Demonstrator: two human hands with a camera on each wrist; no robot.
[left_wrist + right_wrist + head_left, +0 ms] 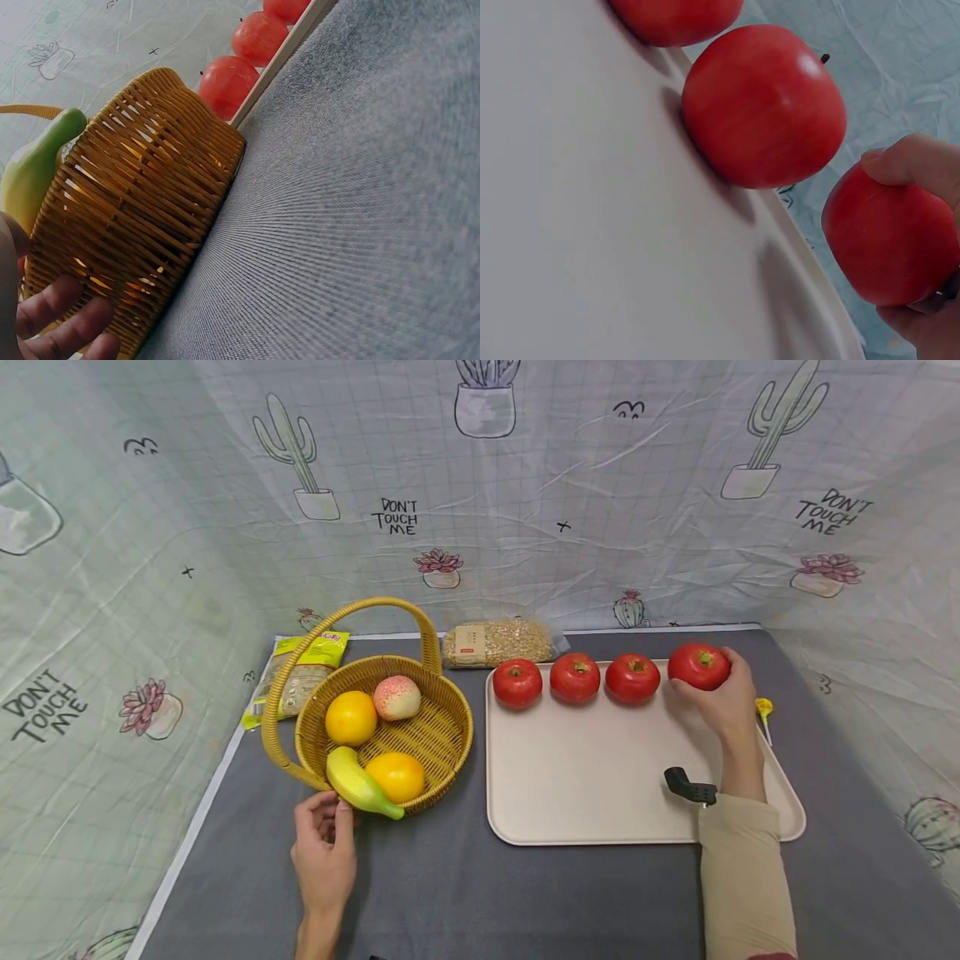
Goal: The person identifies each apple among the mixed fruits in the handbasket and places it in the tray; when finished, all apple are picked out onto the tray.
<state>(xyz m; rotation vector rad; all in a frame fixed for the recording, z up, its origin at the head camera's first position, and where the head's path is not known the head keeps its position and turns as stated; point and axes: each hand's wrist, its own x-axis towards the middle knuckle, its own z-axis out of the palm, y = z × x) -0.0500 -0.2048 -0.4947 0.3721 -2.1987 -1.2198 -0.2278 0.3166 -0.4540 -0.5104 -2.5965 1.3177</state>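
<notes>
My right hand (pixel 723 693) grips a red apple (pixel 697 665) with thumb and fingers around its sides, over the far right corner of the beige tray (pixel 585 777). In the right wrist view this apple (pixel 889 240) hangs above the tray's rim, with a shadow below. Three more red apples (pixel 632 678) stand in a row along the tray's far edge. At the wicker basket (pixel 435 739), my left hand (pixel 324 847) pinches the near left rim by the handle's foot, its other fingers loosely bent outside the wall. A banana (pixel 360 783) lies over that rim, beside the hand.
Inside the basket are an orange (pixel 351 718), a peach (pixel 397 697) and another orange-yellow fruit (pixel 396 777). Behind it lie a yellow packet (pixel 300 672) and a bag of grains (pixel 498 642). A small yellow-headed stick (pixel 763 708) sits right of the tray. Printed cloth walls surround the table.
</notes>
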